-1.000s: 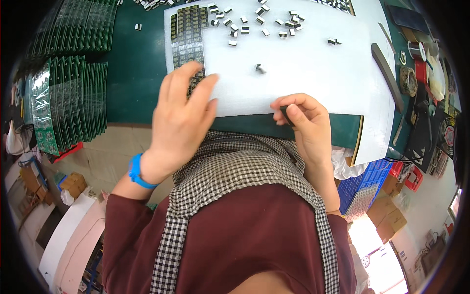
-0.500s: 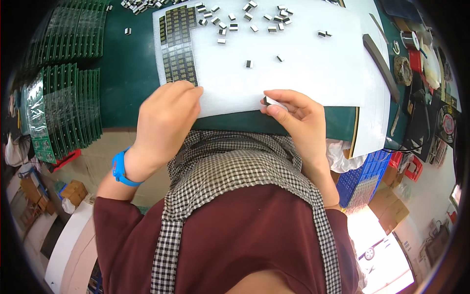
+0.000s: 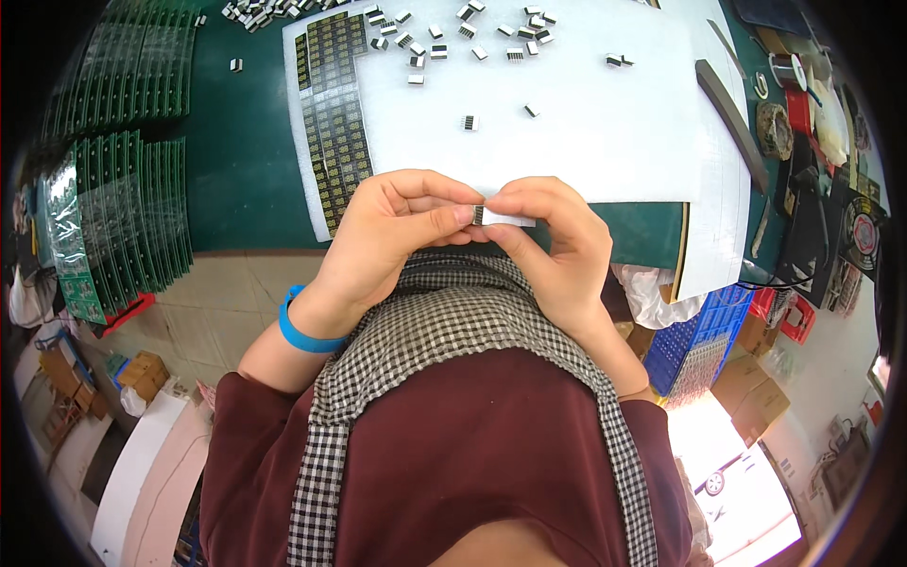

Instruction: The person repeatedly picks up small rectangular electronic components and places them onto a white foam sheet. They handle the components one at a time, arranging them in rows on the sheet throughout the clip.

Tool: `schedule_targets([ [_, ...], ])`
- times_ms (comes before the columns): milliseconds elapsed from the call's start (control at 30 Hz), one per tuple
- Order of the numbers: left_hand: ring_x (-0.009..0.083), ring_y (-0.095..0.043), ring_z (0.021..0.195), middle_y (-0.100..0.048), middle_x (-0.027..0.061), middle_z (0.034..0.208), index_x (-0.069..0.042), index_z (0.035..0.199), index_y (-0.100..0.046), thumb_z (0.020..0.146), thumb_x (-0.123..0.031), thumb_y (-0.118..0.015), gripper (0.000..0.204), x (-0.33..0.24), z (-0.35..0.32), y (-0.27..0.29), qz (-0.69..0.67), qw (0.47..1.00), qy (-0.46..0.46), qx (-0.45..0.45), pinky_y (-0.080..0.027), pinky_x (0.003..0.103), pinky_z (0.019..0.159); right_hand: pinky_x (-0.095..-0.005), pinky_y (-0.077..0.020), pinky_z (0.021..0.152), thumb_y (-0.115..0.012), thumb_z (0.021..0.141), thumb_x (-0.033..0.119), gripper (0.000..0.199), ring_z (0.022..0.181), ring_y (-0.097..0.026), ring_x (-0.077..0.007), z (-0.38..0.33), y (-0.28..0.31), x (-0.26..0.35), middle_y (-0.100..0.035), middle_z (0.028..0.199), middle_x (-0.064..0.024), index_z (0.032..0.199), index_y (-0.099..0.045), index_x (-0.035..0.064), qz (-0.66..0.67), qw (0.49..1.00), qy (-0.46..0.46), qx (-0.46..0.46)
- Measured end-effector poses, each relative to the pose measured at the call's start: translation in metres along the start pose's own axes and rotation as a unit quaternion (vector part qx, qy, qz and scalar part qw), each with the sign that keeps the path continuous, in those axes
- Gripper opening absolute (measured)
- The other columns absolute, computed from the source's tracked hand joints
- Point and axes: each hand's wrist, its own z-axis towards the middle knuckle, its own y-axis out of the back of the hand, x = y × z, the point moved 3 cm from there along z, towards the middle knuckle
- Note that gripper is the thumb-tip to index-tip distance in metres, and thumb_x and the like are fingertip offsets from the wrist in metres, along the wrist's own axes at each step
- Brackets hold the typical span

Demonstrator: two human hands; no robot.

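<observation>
Close in front of me, at the near edge of the white foam sheet, both hands meet on a small black-and-white component with pins. My left hand pinches its left end between thumb and fingers. The right end sits between the thumb and forefinger of my right hand. Fingertips cover much of the component. Beyond them, several similar components lie scattered on the foam, some with pins showing. Left of these lies a sheet of small dark labels with yellowish print.
Rows of upright green circuit boards line the left of the green table. More components are heaped at the far edge. At right are a dark bar, a wire spool and, lower, a blue crate.
My left hand has left the label sheet's near end and moved right to the component. My right hand has shifted slightly left, still gripping it. The label sheet's near end is now uncovered.
</observation>
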Motion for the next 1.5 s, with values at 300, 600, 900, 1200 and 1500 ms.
schedule_targets([
  [300, 0.0136, -0.065, 0.082, -0.067, 0.0106, 0.089, 0.006, 0.099, -0.062, 0.084, 0.002, -0.058, 0.016, -0.012, -0.007, -0.017, 0.265, 0.961, -0.057, -0.052, -0.053, 0.025, 0.075, -0.0313, -0.0509, 0.062, -0.070, 0.071, -0.002, 0.020, 0.074, -0.062, -0.0235, -0.001, -0.003, 0.010, -0.061, 0.086, -0.0087, 0.090, -0.064, 0.0029, -0.178, 0.980, 0.080, 0.031],
  [600, 0.0243, -0.064, 0.082, -0.064, 0.0143, 0.092, 0.001, 0.096, -0.062, 0.075, 0.001, -0.062, 0.021, -0.030, -0.007, -0.014, 0.487, 0.829, -0.263, -0.079, -0.051, 0.031, 0.073, -0.0254, -0.0504, 0.072, -0.066, 0.078, -0.003, 0.019, 0.085, -0.062, -0.0152, 0.001, 0.003, -0.003, -0.064, 0.095, -0.0065, 0.096, -0.065, -0.0001, 0.050, 0.990, -0.128, 0.008],
  [900, 0.0301, -0.058, 0.102, -0.059, 0.0158, 0.110, 0.005, 0.103, -0.061, 0.069, 0.003, -0.061, 0.034, -0.025, -0.028, 0.010, 0.826, 0.455, -0.308, -0.127, -0.051, 0.035, 0.082, -0.0232, -0.0469, 0.076, -0.065, 0.084, 0.006, 0.018, 0.085, -0.058, -0.0095, -0.001, 0.016, -0.021, -0.064, 0.098, -0.0057, 0.101, -0.064, -0.0011, 0.233, 0.938, -0.240, -0.091],
  [1200, 0.0248, -0.064, 0.086, -0.066, 0.0146, 0.093, 0.006, 0.104, -0.061, 0.075, 0.002, -0.061, 0.029, -0.045, -0.025, 0.010, 0.750, 0.566, -0.326, -0.101, -0.053, 0.028, 0.074, -0.0253, -0.0468, 0.075, -0.070, 0.077, 0.002, 0.027, 0.082, -0.059, -0.0119, 0.003, 0.012, -0.012, -0.065, 0.090, -0.0050, 0.103, -0.064, 0.0007, 0.130, 0.970, -0.175, -0.110],
  [1500, 0.0115, -0.065, 0.080, -0.069, 0.0093, 0.090, 0.001, 0.122, -0.053, 0.085, -0.006, -0.064, 0.039, 0.001, 0.000, -0.003, -0.023, 0.999, 0.019, -0.021, -0.053, 0.023, 0.073, -0.0299, -0.0476, 0.065, -0.074, 0.062, -0.004, 0.039, 0.074, -0.060, -0.0203, 0.008, -0.003, 0.008, -0.066, 0.083, -0.0046, 0.098, -0.066, 0.0061, -0.097, 0.987, 0.125, -0.031],
])
